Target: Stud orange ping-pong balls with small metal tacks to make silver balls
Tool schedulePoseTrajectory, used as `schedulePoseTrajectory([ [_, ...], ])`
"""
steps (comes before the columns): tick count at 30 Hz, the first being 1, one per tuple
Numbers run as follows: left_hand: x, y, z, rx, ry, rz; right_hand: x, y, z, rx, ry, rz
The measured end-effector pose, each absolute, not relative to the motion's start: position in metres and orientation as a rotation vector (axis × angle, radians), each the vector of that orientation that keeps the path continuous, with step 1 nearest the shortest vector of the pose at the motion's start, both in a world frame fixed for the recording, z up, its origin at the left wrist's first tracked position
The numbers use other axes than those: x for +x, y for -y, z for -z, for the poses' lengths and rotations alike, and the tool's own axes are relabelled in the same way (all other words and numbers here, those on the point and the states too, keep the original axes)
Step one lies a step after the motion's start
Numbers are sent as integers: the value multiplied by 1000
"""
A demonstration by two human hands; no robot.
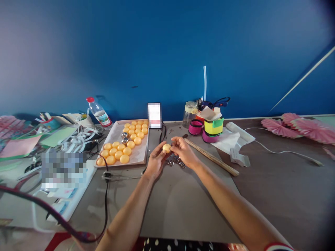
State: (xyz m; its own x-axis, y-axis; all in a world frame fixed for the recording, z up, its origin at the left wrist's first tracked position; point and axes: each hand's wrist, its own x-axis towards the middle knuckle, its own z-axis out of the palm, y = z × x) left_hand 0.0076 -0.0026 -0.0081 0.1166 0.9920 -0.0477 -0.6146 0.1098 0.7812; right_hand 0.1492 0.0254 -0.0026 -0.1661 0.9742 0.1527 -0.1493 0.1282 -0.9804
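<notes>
Trainee: Specify the reference part and its contents.
Instructor: The shallow white tray point(140, 155) on the counter point(178, 205). It carries rows of yellow balls point(119, 154) and, among them, two silver balls point(125, 135).
Trainee: Position of the yellow ball in work point(166, 148)?
Instructor: To the right of the tray, raised above the counter between both hands.
Trainee: State of the hands?
Instructor: The left hand point(156, 161) is closed to a pinch, thumb and fingers gripping that ball. The right hand point(184, 151) is partly curled, its fingertips drawn together at the ball's right side; whether they grip a small part cannot be told.
Trainee: Adjacent items?
Instructor: Small shiny metal pieces point(177, 161) lie below the hands, right of the tray. Farther right of it lies a wooden stick point(212, 157). A red-capped plastic bottle point(101, 115) leans beyond the tray's far left corner.
</notes>
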Motion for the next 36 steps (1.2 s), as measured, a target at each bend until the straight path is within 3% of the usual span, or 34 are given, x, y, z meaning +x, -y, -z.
schedulePoseTrajectory([
  [3,7,2,4,656,-599,-1308,162,-31,0,-1019,1401,-1203],
  [8,1,0,0,620,-540,-1305,182,-35,-1,-1431,2118,-671],
  [13,-1,-2,2,635,-516,-1290,176,-32,5,-1619,2444,-349],
  [29,-3,-2,1,660,-575,-1281,167,-23,-7,-1441,2627,-424],
  [36,-4,-2,0,615,-580,-1291,164,-19,-5,-1443,2530,-289],
])
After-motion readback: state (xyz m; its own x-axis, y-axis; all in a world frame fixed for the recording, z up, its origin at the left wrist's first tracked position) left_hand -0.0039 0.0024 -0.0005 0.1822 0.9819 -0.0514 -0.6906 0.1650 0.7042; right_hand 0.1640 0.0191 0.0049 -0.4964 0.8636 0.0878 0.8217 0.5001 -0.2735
